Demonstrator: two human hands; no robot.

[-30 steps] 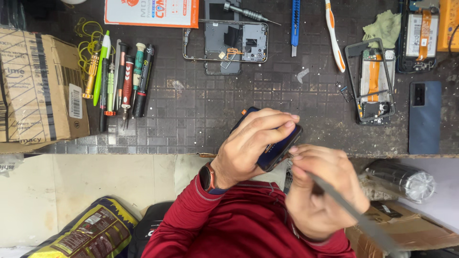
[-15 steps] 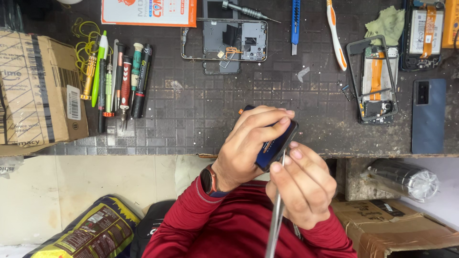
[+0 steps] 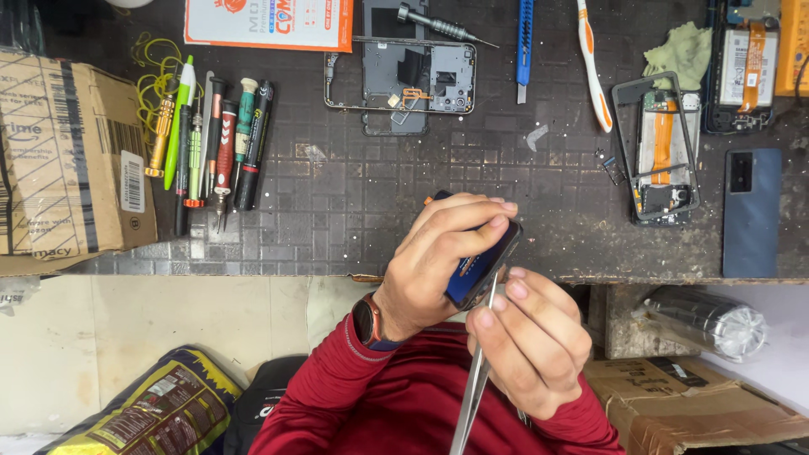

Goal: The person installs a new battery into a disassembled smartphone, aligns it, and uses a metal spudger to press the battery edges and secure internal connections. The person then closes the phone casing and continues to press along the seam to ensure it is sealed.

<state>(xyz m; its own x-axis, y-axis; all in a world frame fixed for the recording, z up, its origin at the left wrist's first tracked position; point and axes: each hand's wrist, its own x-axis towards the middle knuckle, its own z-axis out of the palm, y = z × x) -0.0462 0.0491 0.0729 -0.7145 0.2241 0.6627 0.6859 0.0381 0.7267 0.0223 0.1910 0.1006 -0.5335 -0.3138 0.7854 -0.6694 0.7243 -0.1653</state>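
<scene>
— What is held by the left hand (image 3: 438, 261)?

— A dark phone (image 3: 482, 263) is gripped edge-up, the fingers closed around it, above the near edge of the worktop (image 3: 354, 211).

— And by the right hand (image 3: 531, 341)?

— Metal tweezers (image 3: 477, 371) are pinched in closed fingers just below the phone, their tip laid against its lower edge.

— What is seen beyond the phone?

— An opened phone frame (image 3: 413, 76) is set further back, a row of pens and screwdrivers (image 3: 211, 143) to the phone's left, and a blue back cover (image 3: 752, 211) to its right.
</scene>
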